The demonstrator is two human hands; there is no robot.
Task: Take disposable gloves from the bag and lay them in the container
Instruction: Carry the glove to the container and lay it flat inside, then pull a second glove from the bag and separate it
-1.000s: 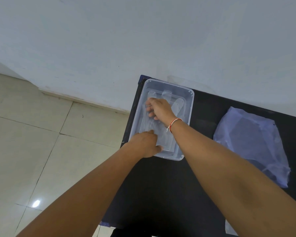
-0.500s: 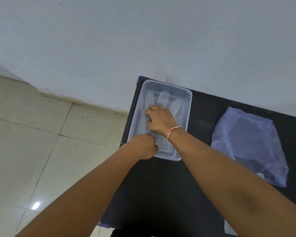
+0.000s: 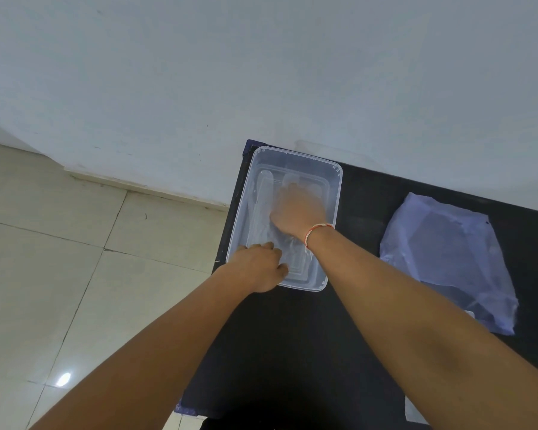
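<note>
A clear plastic container [image 3: 334, 193] sits at the far left corner of the black table [image 3: 292, 352]. Clear disposable gloves [image 3: 263, 197] lie flat inside it, their fingers pointing away from me. My right hand [image 3: 297, 212], with a red-and-white thread on the wrist, is inside the container, pressing flat on the gloves and blurred by motion. My left hand [image 3: 258, 268] rests on the container's near left corner, its fingers curled on the cuff end of the gloves. The thin bluish plastic bag [image 3: 448, 259] lies flat on the table to the right.
The table stands against a pale wall [image 3: 261, 72]. Beige floor tiles [image 3: 59, 259] lie to the left, beyond the table's left edge. A scrap of clear plastic [image 3: 415, 412] shows at the table's near right edge.
My right hand has slid farther away along the gloves, from the container's middle toward the fingertips. My left hand stays at the near corner.
</note>
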